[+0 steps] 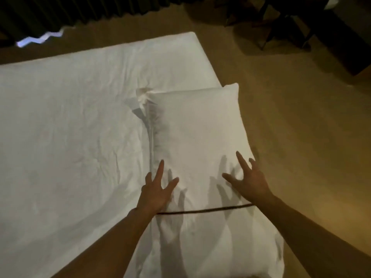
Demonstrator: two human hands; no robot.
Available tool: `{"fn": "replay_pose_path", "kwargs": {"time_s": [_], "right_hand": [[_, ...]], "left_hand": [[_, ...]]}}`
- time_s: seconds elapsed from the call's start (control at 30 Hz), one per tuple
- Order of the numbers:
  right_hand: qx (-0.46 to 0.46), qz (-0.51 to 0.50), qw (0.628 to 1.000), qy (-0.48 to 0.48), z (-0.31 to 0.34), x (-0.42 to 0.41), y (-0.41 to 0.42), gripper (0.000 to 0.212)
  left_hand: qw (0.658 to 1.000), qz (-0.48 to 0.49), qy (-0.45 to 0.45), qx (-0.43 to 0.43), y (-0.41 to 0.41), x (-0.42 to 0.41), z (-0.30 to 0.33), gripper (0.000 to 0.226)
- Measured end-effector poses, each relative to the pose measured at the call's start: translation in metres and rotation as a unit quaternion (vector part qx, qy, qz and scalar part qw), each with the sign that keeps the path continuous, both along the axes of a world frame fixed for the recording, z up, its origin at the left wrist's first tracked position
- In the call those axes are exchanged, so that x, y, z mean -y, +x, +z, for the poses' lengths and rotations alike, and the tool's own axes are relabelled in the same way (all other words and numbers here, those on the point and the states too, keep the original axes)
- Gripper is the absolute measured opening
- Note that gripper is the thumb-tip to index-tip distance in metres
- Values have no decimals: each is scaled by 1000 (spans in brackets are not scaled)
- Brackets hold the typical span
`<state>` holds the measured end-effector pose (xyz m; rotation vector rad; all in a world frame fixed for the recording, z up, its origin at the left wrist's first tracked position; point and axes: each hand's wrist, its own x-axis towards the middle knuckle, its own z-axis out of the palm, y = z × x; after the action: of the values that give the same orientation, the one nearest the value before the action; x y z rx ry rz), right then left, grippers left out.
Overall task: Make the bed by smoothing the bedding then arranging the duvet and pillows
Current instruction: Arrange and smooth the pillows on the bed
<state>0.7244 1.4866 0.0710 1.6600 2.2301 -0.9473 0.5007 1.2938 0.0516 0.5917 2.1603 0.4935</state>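
A white pillow [196, 127] lies lengthwise along the right edge of the bed, on the white bedding [70, 117]. A second white pillow [220, 247] lies nearer to me, partly under the first. My left hand [156, 189] is spread with straight fingers over the pillow's left seam. My right hand [249, 177] is spread with straight fingers over the pillow's right side, near the bed's edge. Neither hand holds anything. A thin dark cord [200, 211] runs between my wrists.
The bedding is lightly creased across the bed's left and middle. Tan carpet [291, 117] lies to the right and beyond the bed. Dark curtains [60, 13] hang at the far left. Dark furniture [321, 27] stands at the far right.
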Motion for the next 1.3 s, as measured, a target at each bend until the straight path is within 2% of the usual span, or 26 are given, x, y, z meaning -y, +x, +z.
{"fn": "replay_pose_path", "kwargs": {"time_s": [0.1, 0.2, 0.3, 0.37, 0.5, 0.67, 0.73, 0.83, 0.97, 1.1, 1.3], "right_hand": [[3, 20, 1000, 7, -52, -38, -10, 109], [-17, 12, 1000, 14, -117, -52, -11, 108], [-5, 6, 997, 73, -156, -49, -15, 106], [-16, -2, 996, 89, -164, -52, -19, 105], [-96, -16, 994, 39, -148, -57, -23, 91], [-196, -17, 980, 19, -88, -35, -26, 52], [-216, -8, 976, 14, -46, -12, -23, 50], [-233, 10, 972, -12, 21, 36, -16, 61], [-255, 63, 964, -45, 95, 122, -26, 65], [-284, 165, 943, -51, 149, 222, -61, 63], [-369, 323, 870, -51, 236, 411, -123, 61]], "left_hand": [[1000, 9, -14, 18, -14, -32, -47, 106], [999, 33, -26, -2, -9, -47, -102, 110], [997, 63, -11, -50, -4, -56, -137, 111], [995, 59, 18, -74, -6, -60, -146, 111], [995, 76, 54, -46, -10, -63, -136, 108], [982, 111, 148, -44, 9, -52, -70, 98], [975, 130, 170, -58, 23, -25, -22, 97], [970, 158, 173, -67, 42, 34, 49, 98], [958, 219, 151, -103, 54, 140, 135, 103], [930, 298, 158, -146, 64, 267, 193, 102], [855, 422, 198, -227, 71, 485, 265, 105]]}}
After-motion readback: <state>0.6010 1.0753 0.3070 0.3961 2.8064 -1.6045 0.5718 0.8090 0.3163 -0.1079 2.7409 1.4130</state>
